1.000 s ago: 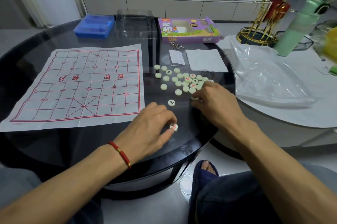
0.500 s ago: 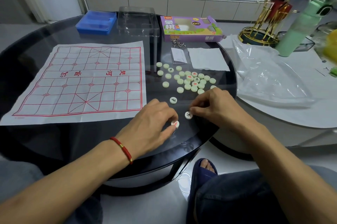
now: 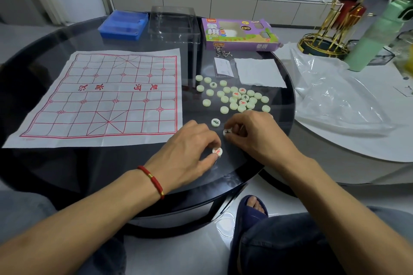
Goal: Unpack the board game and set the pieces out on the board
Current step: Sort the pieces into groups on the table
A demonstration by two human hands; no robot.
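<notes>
My left hand (image 3: 190,151) pinches a pale round piece with a red character (image 3: 217,151) between thumb and fingertips, low against the dark glass surface (image 3: 67,169); a red cord bracelet (image 3: 153,182) sits on that wrist. My right hand (image 3: 252,134) is just beside it, fingers curled round a piece with a black character (image 3: 227,132), which shows only partly between my fingertips. Just past the two hands another black-marked piece (image 3: 215,122) lies face up and alone on the surface.

Farther out lies the loose heap of pieces (image 3: 234,97), mostly blank side up, a few showing red or black characters. None of them is on the board (image 3: 100,95), a creased white sheet with red grid lines spread flat to the left of my hands, its near right corner close to my left knuckles.

Beyond the heap are a white folded paper (image 3: 259,72) and a small clear packet (image 3: 223,67). At the far edge stand the purple game box (image 3: 239,34), a clear plastic lid (image 3: 173,23) and a blue tray (image 3: 124,25). On the white table to the right lie a crumpled clear bag (image 3: 335,95), a gold wire rack (image 3: 328,28) and a green bottle (image 3: 377,35).
</notes>
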